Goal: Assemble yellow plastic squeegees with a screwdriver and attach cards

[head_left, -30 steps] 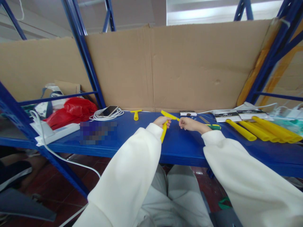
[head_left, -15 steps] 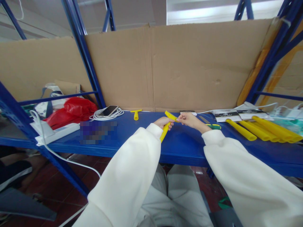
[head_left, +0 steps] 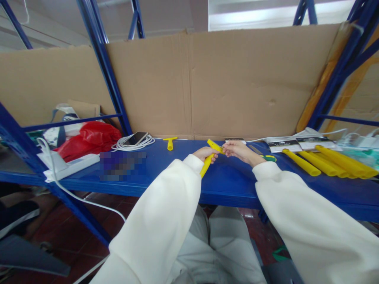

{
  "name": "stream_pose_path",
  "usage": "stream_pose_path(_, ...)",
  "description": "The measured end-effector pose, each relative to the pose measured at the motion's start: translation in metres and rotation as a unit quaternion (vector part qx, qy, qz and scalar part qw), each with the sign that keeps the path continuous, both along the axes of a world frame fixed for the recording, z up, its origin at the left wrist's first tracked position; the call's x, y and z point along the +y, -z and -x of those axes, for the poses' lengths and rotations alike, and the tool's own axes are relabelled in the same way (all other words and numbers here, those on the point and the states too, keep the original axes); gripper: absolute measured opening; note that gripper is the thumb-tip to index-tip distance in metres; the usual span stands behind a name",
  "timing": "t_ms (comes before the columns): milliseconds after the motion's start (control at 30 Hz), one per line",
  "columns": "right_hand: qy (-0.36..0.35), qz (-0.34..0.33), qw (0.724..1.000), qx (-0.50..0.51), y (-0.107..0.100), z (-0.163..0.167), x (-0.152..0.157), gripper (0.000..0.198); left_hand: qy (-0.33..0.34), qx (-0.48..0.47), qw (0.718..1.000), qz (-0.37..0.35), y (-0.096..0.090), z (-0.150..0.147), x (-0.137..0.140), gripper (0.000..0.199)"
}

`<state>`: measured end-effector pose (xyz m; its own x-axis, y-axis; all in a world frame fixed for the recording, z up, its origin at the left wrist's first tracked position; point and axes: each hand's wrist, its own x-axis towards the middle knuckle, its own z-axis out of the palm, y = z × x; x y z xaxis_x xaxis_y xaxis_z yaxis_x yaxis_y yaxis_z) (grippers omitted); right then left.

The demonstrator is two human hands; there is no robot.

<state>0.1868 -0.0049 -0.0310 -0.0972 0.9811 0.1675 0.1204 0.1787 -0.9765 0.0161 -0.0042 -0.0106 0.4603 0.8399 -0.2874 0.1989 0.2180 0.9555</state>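
My left hand [head_left: 206,153] is closed around a yellow T-shaped tool [head_left: 206,166] with a round tubular handle that slants down toward me. Its crosspiece sticks out above my fingers. My right hand [head_left: 237,150] pinches at the right end of that crosspiece. Whatever lies between its fingertips is too small to make out. Beside my right wrist lies a green and yellow handle [head_left: 269,158], partly hidden by the hand. A second yellow T-shaped piece [head_left: 170,144] rests on the blue tabletop [head_left: 177,157] near the back.
Several yellow tubes [head_left: 302,162] lie side by side at the right, before some black and white packets [head_left: 284,146]. To the left are a phone [head_left: 136,138] on a coiled white cable [head_left: 118,147], a red bag [head_left: 94,136] and a white power strip [head_left: 79,162]. Cardboard [head_left: 237,79] walls the back.
My right hand has shifted slightly, its fingertips drawing a little to the right at the crosspiece's end. The yellow tool in my left hand has tilted very slightly.
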Motion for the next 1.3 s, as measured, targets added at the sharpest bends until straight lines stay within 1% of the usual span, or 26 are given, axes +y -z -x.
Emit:
stream_pose_path(100, -0.007, 0.02, 1.0, 0.017, -0.002, 0.0021, -0.0028, 0.011, -0.005, 0.001, 1.0, -0.008, -0.0013, -0.0004, -0.0022, 0.024)
stream_pose_path(233, 0.007, 0.023, 0.999, 0.023, -0.0025, 0.0043, -0.0027, 0.015, -0.01, 0.003, 1.0, -0.01, -0.0034, -0.0009, -0.0054, 0.027)
stream_pose_path(433, 0.017, 0.027, 0.999, 0.025, -0.0033, 0.0055, -0.003, 0.018, -0.011, -0.002, 1.0, -0.016, -0.0046, -0.0012, -0.0078, 0.025)
stream_pose_path(667, 0.011, 0.008, 1.0, 0.012, -0.0023, 0.0049, -0.0011, 0.014, 0.003, -0.016, 1.0, -0.013, -0.0029, -0.001, -0.006, 0.024)
stream_pose_path(867, -0.012, 0.006, 1.0, 0.025, -0.0018, 0.0037, -0.0006, 0.011, 0.009, -0.026, 0.999, -0.024, -0.002, -0.0005, -0.0057, 0.024)
stream_pose_path(1167, -0.063, 0.014, 0.998, 0.012, -0.0038, -0.0001, -0.0027, 0.009, 0.013, -0.027, 0.999, -0.034, 0.0005, -0.0001, -0.0025, 0.023)
stream_pose_path(1300, -0.057, 0.007, 0.998, 0.001, -0.0032, -0.001, -0.0014, 0.011, 0.008, -0.029, 0.999, -0.037, 0.0016, 0.0, -0.0009, 0.018)
